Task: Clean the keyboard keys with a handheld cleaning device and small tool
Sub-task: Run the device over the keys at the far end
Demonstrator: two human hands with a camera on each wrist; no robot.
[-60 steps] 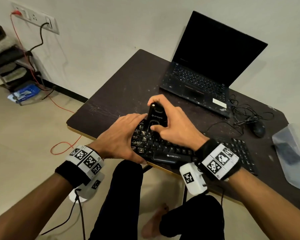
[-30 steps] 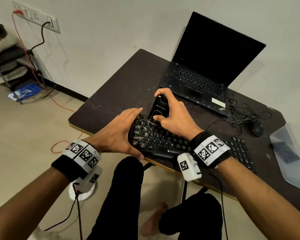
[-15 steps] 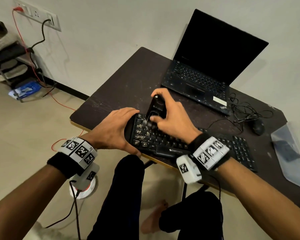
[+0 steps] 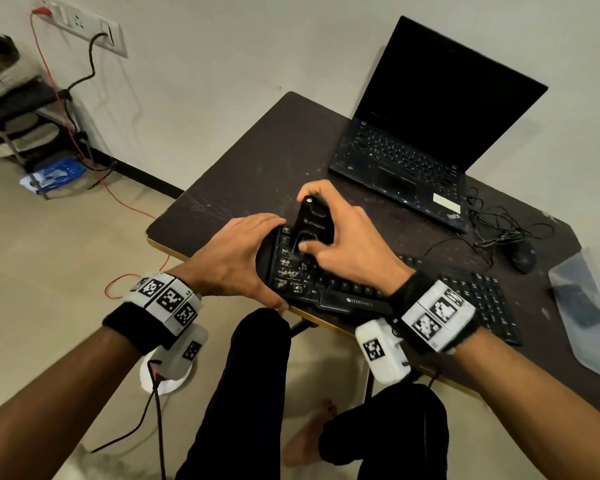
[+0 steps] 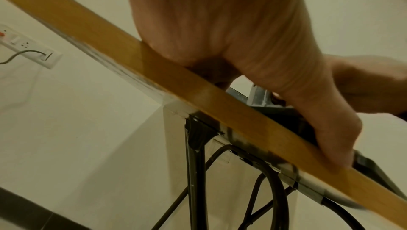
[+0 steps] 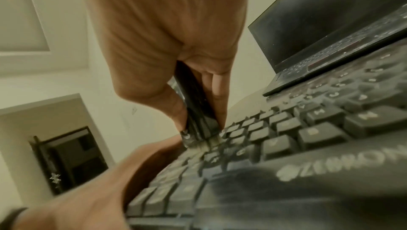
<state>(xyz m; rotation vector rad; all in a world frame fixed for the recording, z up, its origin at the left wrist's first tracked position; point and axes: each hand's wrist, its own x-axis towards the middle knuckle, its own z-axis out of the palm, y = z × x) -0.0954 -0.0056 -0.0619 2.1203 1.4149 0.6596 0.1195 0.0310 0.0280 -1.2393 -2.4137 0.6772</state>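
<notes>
A black Zebronics keyboard point(image 4: 343, 292) lies along the near edge of the dark table point(image 4: 257, 161). My left hand point(image 4: 236, 254) grips its left end, thumb at the front edge. My right hand point(image 4: 340, 237) holds a black handheld cleaning device point(image 4: 312, 223) upright, its brush tip down on the left-side keys. In the right wrist view the device point(image 6: 196, 105) is pinched between thumb and fingers, bristles touching the keyboard point(image 6: 286, 138). The left wrist view has my left hand point(image 5: 253, 51) over the table's wooden edge point(image 5: 198, 98).
An open black laptop point(image 4: 416, 140) stands at the back of the table. A black mouse point(image 4: 523, 256) with tangled cable lies to the right, and a clear plastic bag point(image 4: 582, 306) at the far right. A shoe rack point(image 4: 18, 109) and wall socket point(image 4: 80, 24) are left.
The device has swept up and down over the left-side keys and now stands a little lower than half a second ago. My left hand has stayed on the keyboard's left end.
</notes>
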